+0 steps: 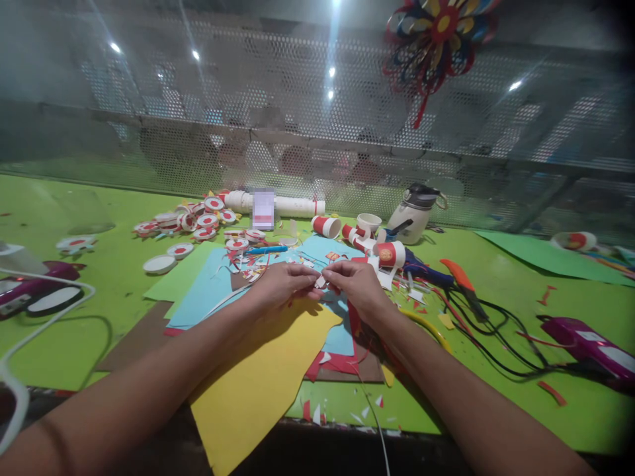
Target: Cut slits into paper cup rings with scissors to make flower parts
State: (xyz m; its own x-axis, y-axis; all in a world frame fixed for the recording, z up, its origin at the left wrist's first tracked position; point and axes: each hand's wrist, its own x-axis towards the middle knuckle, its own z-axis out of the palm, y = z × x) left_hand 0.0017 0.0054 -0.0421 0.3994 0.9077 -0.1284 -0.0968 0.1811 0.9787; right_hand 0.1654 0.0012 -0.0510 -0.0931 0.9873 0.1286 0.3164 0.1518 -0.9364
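My left hand (288,284) and my right hand (354,284) meet over the sheets in the middle of the table. Fingertips of both pinch a small white piece of paper (320,281), partly hidden by the fingers. Beneath my left hand a yellow sheet (262,390) reaches past the table's front edge. Light blue sheets (198,301), a red sheet (337,363) and brown cardboard (131,344) lie layered under it. A blue pen-like tool (268,250) rests behind my left hand among paper scraps.
Red-and-white paper cups (326,227) and a bottle (411,215) stand behind. Left are several round paper pieces (204,221). Right lie a blue-handled tool (426,270), an orange-handled tool (464,287), black cables (516,330) and a purple device (590,347). A mesh barrier (297,125) runs behind.
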